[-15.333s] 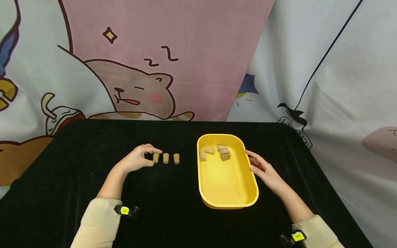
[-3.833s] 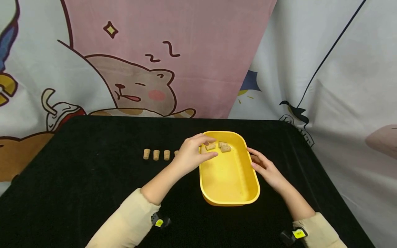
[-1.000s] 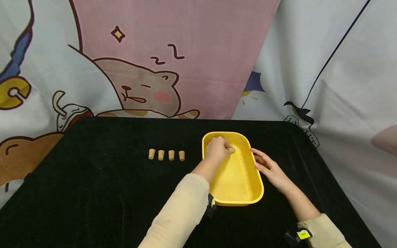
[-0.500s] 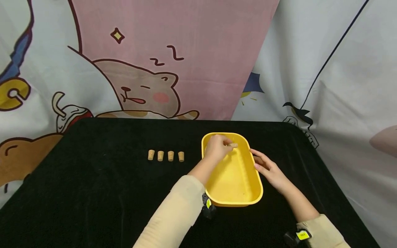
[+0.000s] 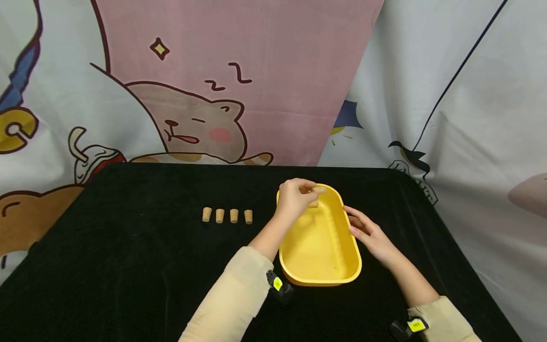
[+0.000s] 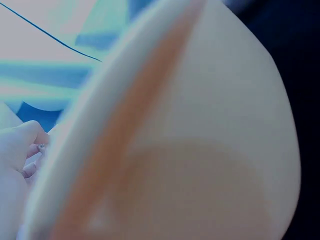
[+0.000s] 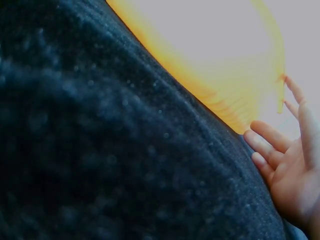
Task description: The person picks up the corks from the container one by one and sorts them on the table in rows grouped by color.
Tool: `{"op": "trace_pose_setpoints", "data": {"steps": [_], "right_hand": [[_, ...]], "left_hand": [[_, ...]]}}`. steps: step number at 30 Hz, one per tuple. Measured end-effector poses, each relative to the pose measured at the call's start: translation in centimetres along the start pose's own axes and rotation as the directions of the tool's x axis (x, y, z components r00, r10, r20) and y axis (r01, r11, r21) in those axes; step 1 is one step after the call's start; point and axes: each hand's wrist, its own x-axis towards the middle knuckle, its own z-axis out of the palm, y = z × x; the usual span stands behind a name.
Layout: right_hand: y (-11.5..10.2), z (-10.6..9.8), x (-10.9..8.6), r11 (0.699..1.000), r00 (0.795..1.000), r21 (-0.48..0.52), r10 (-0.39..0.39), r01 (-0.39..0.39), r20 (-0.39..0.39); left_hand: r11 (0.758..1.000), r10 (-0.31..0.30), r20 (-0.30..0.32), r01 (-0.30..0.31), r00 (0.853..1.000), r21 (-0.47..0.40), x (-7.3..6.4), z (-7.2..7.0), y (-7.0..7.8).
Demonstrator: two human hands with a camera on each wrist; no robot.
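My left hand (image 5: 292, 199) is above the far left corner of the yellow tray (image 5: 320, 278), pinching a tapered cork (image 5: 319, 190) between thumb and fingertips. Just below it another cork (image 5: 314, 204) lies on the tray floor; the hand hides the rest of that corner. My right hand (image 5: 371, 236) rests with loosely bent fingers against the tray's right side, fingertips at the rim. In the right wrist view, the fingers (image 7: 270, 136) of that hand touch the tray's outer wall (image 7: 220, 100).
On the black cloth (image 5: 141, 266) left of the tray stands a row of several upright corks (image 5: 233, 216), evenly spaced. Behind the table's far edge hangs a printed curtain (image 5: 278, 85). A large blurred pale shape fills most of the left wrist view.
My left hand has lifted a cork from the tray floor up toward the far rim. Over the longer span, the row of corks has grown by one. The right hand stays at the tray.
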Motion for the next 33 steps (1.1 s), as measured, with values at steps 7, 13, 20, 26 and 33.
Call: {"op": "trace_pose_setpoints", "data": {"steps": [7,13,20,26,33], "right_hand": [[-0.1,0.0,-0.2,1.000,1.000,0.010,0.007,-0.007,0.000],[-0.1,0.0,-0.2,1.000,1.000,0.020,0.008,-0.008,0.007],[-0.2,0.0,-0.1,1.000,1.000,0.014,0.022,-0.023,0.002],[-0.2,0.0,0.0,1.000,1.000,0.010,0.025,-0.025,0.004],[-0.2,0.0,-0.1,0.999,0.999,-0.012,0.035,-0.035,-0.009]], "left_hand": [[0.993,0.104,-0.011,-0.104,0.995,-0.058,-0.5,-1.3,1.0],[0.979,0.158,-0.011,-0.158,0.987,-0.131,-1.5,-3.1,1.8],[0.964,0.203,-0.020,-0.203,0.979,-0.171,-2.8,-5.3,2.7],[0.951,0.270,0.007,-0.265,0.963,-0.162,-3.5,-7.5,2.8],[0.957,0.250,0.071,-0.235,0.966,-0.169,-4.2,-10.4,2.1]]}}
